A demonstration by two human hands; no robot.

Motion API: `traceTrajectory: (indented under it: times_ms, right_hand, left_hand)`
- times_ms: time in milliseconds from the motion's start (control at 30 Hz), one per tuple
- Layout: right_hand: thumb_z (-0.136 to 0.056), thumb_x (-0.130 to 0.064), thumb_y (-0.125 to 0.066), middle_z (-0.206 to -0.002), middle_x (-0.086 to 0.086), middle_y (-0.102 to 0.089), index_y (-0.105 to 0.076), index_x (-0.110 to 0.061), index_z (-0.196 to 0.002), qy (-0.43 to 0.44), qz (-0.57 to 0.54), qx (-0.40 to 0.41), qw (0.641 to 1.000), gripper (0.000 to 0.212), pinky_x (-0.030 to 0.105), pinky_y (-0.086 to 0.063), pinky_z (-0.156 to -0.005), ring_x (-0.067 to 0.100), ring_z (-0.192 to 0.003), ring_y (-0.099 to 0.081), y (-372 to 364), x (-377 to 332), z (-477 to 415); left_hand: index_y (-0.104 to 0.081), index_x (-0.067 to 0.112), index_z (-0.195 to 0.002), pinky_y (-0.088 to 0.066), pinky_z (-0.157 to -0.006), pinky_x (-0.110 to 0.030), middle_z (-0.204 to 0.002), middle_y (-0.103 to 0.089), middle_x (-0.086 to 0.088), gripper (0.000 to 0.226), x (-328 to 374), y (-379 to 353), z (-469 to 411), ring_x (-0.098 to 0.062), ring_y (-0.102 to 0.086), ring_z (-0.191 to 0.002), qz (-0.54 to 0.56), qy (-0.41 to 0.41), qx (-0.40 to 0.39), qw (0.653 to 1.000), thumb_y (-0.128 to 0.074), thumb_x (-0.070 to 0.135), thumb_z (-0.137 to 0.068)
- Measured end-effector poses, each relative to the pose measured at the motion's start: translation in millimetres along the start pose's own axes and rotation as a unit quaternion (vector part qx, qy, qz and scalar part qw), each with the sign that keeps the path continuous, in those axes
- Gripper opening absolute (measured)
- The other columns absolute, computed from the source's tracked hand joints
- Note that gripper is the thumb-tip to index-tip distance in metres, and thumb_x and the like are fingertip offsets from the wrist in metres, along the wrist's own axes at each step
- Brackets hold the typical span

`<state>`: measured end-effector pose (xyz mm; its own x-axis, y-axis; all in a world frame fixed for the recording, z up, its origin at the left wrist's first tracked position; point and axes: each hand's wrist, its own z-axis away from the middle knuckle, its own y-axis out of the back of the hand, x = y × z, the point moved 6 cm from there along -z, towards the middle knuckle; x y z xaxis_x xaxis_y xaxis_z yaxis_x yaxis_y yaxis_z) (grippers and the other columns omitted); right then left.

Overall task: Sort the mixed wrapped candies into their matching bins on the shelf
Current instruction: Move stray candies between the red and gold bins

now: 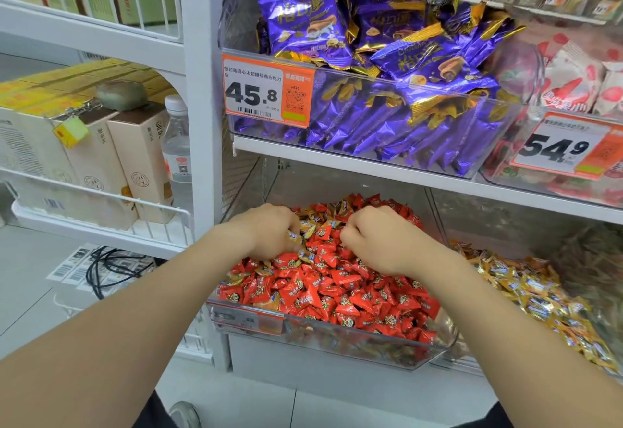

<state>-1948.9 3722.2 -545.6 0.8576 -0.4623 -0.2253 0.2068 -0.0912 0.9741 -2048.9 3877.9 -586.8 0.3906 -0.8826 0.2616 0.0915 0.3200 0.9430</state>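
Red candies [337, 292] are heaped high in the clear bin [354, 343] on the lower shelf, and gold candies [312, 227] are mixed in among them, mostly at the back of the heap, with a few along the left edge. Both hands are right in that mound. The left hand [269, 233] has its fingers curled, and a gold wrapper peeks out at the fingertips, so it looks to be holding at least one stray. The right hand [374, 242] sits knuckles-up, fingers tucked down into the candies; whether they've pinched anything, I cannot tell.

Just beside, to the right, the gold pile [539, 299] fills the next compartment, and by my reading that's where the strays belong.

How far along? Nowhere near finished, I'd say. Plenty of gold shows on top of the red, and more dark-gold wrappers show low down through the bin's front wall.

Above, purple packets [387, 56] sit behind a price tag [268, 90], with no part in this.
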Motion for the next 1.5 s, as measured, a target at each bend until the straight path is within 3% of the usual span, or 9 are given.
traceTrajectory:
  times_ms: [133, 300, 367, 433, 600, 733, 933, 1067, 1500]
  right_hand:
    - [-0.096, -0.041, -0.048, -0.049, -0.001, -0.037, -0.042, -0.011, -0.058, 0.012, -0.054, 0.044, 0.997, 0.049, 0.043, -0.047, -0.059, 0.020, -0.047, -0.035, 11, -8, 2]
    - [-0.100, -0.048, -0.065, -0.070, -0.002, -0.071, -0.065, -0.019, -0.082, 0.071, -0.107, 0.051, 0.990, 0.034, 0.032, -0.051, -0.065, 0.004, -0.061, -0.061, 8, -24, -2]
    - [-0.103, -0.031, -0.062, -0.076, -0.010, -0.071, -0.069, -0.025, -0.102, 0.097, -0.098, 0.041, 0.990, 0.009, 0.032, -0.051, -0.070, -0.001, -0.066, -0.060, 1, -29, -9]
    - [-0.103, -0.024, -0.054, -0.077, -0.015, -0.064, -0.067, -0.034, -0.121, 0.114, -0.038, 0.025, 0.992, 0.025, 0.037, -0.055, -0.078, 0.009, -0.078, -0.060, -8, -36, -14]
    - [-0.091, -0.059, -0.066, -0.096, 0.000, -0.064, -0.069, -0.027, -0.107, 0.073, 0.075, -0.042, 0.994, 0.037, 0.040, -0.054, -0.078, 0.030, -0.103, -0.066, -26, -51, -19]
    - [-0.088, -0.059, -0.071, -0.098, 0.001, -0.057, -0.065, -0.019, -0.108, 0.048, 0.096, -0.050, 0.993, 0.045, 0.039, -0.050, -0.077, 0.030, -0.104, -0.063, -35, -50, -24]
    - [-0.084, -0.036, -0.071, -0.084, -0.007, -0.071, -0.081, -0.028, -0.086, 0.048, 0.021, -0.049, 0.997, 0.013, 0.042, -0.060, -0.083, 0.020, -0.087, -0.067, -38, -40, -32]
    - [-0.099, -0.035, -0.062, -0.056, -0.001, -0.058, -0.068, -0.013, -0.072, 0.059, -0.059, -0.016, 0.996, 0.036, 0.033, -0.053, -0.074, 0.017, -0.057, -0.052, -23, -28, -24]
    - [-0.112, -0.031, -0.050, -0.091, 0.001, -0.075, -0.066, -0.031, -0.132, -0.050, -0.429, 0.004, 0.902, 0.026, 0.019, -0.040, -0.047, 0.004, -0.053, -0.053, 10, 7, 29]
  left_hand:
    - [-0.065, 0.020, -0.117, -0.047, -0.074, -0.034, -0.108, -0.069, -0.003, 0.029, -5, 11, 6, -0.019, -0.062, -0.087, 0.072, -0.006, 0.017, 0.997, -0.067, 0.043, -0.099]
    - [-0.067, 0.005, -0.095, -0.051, -0.063, -0.040, -0.080, -0.070, -0.007, 0.024, -8, 22, 13, -0.030, -0.066, -0.072, 0.129, 0.018, 0.072, 0.989, -0.054, 0.024, -0.098]
    - [-0.073, 0.017, -0.103, -0.054, -0.062, -0.034, -0.085, -0.070, -0.005, 0.024, -7, 23, 18, -0.023, -0.067, -0.070, 0.098, 0.018, 0.078, 0.992, -0.049, 0.017, -0.097]
    - [-0.072, 0.028, -0.114, -0.051, -0.069, -0.031, -0.100, -0.070, -0.006, 0.031, -6, 20, 20, -0.021, -0.065, -0.075, 0.051, 0.017, 0.075, 0.996, -0.049, 0.015, -0.099]
    - [-0.071, 0.040, -0.119, -0.057, -0.088, -0.046, -0.119, -0.072, -0.006, 0.022, -8, 8, 9, -0.035, -0.067, -0.105, -0.009, -0.004, 0.087, 0.996, -0.061, 0.038, -0.100]
    - [-0.065, 0.039, -0.130, -0.057, -0.090, -0.047, -0.123, -0.068, -0.005, 0.033, -7, -4, 1, -0.032, -0.067, -0.107, -0.047, -0.002, 0.012, 0.999, -0.066, 0.044, -0.098]
    - [-0.060, 0.032, -0.134, -0.056, -0.089, -0.046, -0.126, -0.065, -0.009, 0.034, -5, -9, -3, -0.035, -0.065, -0.111, -0.085, 0.005, 0.024, 0.996, -0.063, 0.038, -0.101]
    - [-0.062, 0.035, -0.127, -0.050, -0.083, -0.039, -0.124, -0.063, -0.006, 0.025, -2, -7, 0, -0.034, -0.064, -0.111, -0.075, 0.014, 0.023, 0.997, -0.060, 0.039, -0.103]
    - [-0.061, 0.032, -0.100, -0.044, -0.066, -0.032, -0.079, -0.070, 0.007, 0.016, 50, 36, 53, -0.004, -0.061, -0.069, 0.195, -0.077, 0.205, 0.956, -0.050, 0.043, -0.106]
